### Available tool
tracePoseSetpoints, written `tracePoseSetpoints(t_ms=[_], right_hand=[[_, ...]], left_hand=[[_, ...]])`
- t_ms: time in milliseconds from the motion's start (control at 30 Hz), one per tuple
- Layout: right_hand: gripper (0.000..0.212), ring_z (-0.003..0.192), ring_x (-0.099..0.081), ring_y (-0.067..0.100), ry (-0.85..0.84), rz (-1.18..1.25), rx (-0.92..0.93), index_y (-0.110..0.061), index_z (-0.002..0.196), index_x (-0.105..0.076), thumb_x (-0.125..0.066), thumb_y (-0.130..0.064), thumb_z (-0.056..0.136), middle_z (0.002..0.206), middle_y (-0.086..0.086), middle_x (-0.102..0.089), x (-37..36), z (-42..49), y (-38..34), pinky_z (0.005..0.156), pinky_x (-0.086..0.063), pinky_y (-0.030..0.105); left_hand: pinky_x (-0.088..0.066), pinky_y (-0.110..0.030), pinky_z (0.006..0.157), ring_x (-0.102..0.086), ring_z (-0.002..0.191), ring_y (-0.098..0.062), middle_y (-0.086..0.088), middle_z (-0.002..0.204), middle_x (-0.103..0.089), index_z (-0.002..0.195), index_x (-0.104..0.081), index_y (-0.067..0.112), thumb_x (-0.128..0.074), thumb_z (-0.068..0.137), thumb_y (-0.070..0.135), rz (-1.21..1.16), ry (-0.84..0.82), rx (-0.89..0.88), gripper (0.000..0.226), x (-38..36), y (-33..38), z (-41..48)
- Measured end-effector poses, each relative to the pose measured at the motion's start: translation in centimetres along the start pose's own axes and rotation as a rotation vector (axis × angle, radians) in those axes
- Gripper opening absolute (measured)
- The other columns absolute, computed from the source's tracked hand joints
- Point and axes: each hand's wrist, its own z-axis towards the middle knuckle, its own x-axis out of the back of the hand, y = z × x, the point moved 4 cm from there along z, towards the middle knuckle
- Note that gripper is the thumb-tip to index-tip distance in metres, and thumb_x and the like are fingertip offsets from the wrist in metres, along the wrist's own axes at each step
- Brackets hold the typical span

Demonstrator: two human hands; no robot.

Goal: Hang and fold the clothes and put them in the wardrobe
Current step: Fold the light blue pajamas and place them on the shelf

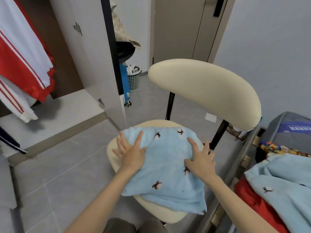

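Wardrobe (pixel 87 56) stood open at left; a red-and-white jacket (pixel 21 61) hung inside, its hem just above the wardrobe floor.

Cream chair (pixel 207 91) faced the person, curved backrest at the far side, black posts beneath it.

Light blue fleece garment (pixel 168 165) with small dark embroidered motifs lay folded on the chair seat. It covered the seat from the far edge to the near edge, and its near corner hung over the near right edge. The seat's left edge stayed bare.

At far right lay a heap of clothes: a second light blue fleece piece (pixel 286 182) over a red garment (pixel 255 197).

Left hand (pixel 130 153) lay flat on the folded garment's left part, fingers straight and spread, gripping nothing. Right hand (pixel 202 158) pressed the right part, fingers spread and slightly bent, nothing pinched.

Grey slotted basket (pixel 134 78) stood on the floor beyond the wardrobe door.
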Motion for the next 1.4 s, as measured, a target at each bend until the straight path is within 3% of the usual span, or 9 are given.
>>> tracePoseSetpoints(t_ms=[100,300,433,500,633,767,933,1100,1400], right_hand=[[0.061,0.147,-0.003,0.033,0.293,-0.216,0.286,-0.033,0.148,-0.032,-0.043,-0.021,0.089,0.162,0.009,0.001,0.1,-1.2,-2.7,0.116,-0.009,0.051],[0.050,0.144,0.028,0.023,0.097,-0.163,0.268,-0.061,0.143,0.007,-0.014,-0.059,0.098,0.156,-0.021,0.024,-3.8,-0.7,-2.7,0.109,0.015,0.064],[0.062,0.147,0.013,0.035,0.021,0.051,0.172,-0.068,0.136,0.014,-0.012,-0.078,0.081,0.147,-0.032,0.036,-6.0,-0.4,0.2,0.113,-0.001,0.067],[0.069,0.148,-0.009,0.038,0.020,0.117,0.156,-0.066,0.138,0.013,-0.018,-0.081,0.078,0.146,-0.027,0.040,-6.4,-0.2,0.6,0.115,-0.004,0.060],[0.080,0.143,-0.019,0.044,0.016,0.352,-0.016,-0.074,0.132,0.010,-0.035,-0.090,0.067,0.155,-0.009,0.032,-6.1,0.2,1.1,0.113,-0.022,0.053],[0.078,0.129,-0.045,0.032,0.011,0.362,0.069,-0.072,0.133,0.011,-0.037,-0.086,0.073,0.159,0.005,-0.008,-6.2,0.5,1.7,0.100,-0.042,0.048],[0.076,0.117,-0.051,0.029,0.061,0.352,0.082,-0.068,0.136,0.011,-0.036,-0.081,0.078,0.142,0.012,-0.037,-7.0,1.0,2.0,0.102,-0.043,0.049],[0.074,0.123,-0.042,0.017,0.053,0.556,0.113,-0.068,0.138,0.000,-0.047,-0.073,0.082,0.148,-0.001,-0.035,-7.3,1.2,1.7,0.100,-0.032,0.030],[0.076,0.121,-0.047,0.010,0.112,0.698,0.028,-0.072,0.132,-0.018,-0.060,-0.080,0.068,0.123,-0.041,-0.037,-5.5,2.0,-1.2,0.098,-0.042,0.038]], left_hand=[[0.017,-0.053,0.113,0.018,0.147,-0.027,-0.008,0.161,0.014,0.150,-0.024,0.039,-0.042,0.101,0.023,0.106,0.296,-0.259,0.055,-0.1,3.2,-1.7],[0.019,-0.060,0.111,0.028,0.143,-0.034,0.005,0.159,0.024,0.144,0.016,0.050,-0.014,0.099,0.054,0.220,0.117,-0.166,0.054,-4.3,2.6,-2.5],[0.016,-0.064,0.109,0.032,0.142,-0.029,0.001,0.154,0.035,0.132,0.020,0.066,-0.015,0.090,0.071,0.075,0.035,-0.081,0.055,-5.2,0.6,-1.3],[0.013,-0.064,0.111,0.035,0.140,-0.026,0.000,0.153,0.037,0.132,0.015,0.070,-0.014,0.080,0.081,-0.005,0.008,-0.030,0.061,-5.1,0.1,-0.5],[-0.001,-0.064,0.114,0.022,0.144,-0.035,0.001,0.153,0.038,0.136,0.012,0.067,-0.023,0.065,0.093,-0.172,-0.005,0.153,0.083,-3.9,-1.4,0.8],[-0.033,-0.054,0.108,-0.038,0.134,-0.037,-0.011,0.159,-0.014,0.127,0.011,0.077,-0.029,0.065,0.095,-0.300,-0.045,0.178,0.076,-3.1,-4.2,0.9],[-0.039,-0.047,0.099,-0.049,0.118,-0.039,-0.019,0.137,-0.044,0.126,0.012,0.078,-0.030,0.058,0.098,-0.331,-0.065,0.144,0.083,-3.4,-4.7,0.9],[-0.040,-0.042,0.097,-0.050,0.121,-0.033,-0.006,0.142,-0.046,0.128,0.014,0.075,-0.039,0.058,0.096,-0.368,-0.093,0.119,0.090,-3.6,-4.4,1.3],[-0.041,-0.040,0.101,-0.048,0.126,-0.031,0.010,0.148,-0.038,0.133,-0.002,0.072,-0.047,0.057,0.093,-0.502,-0.170,0.184,0.091,-2.9,-5.2,3.7]])
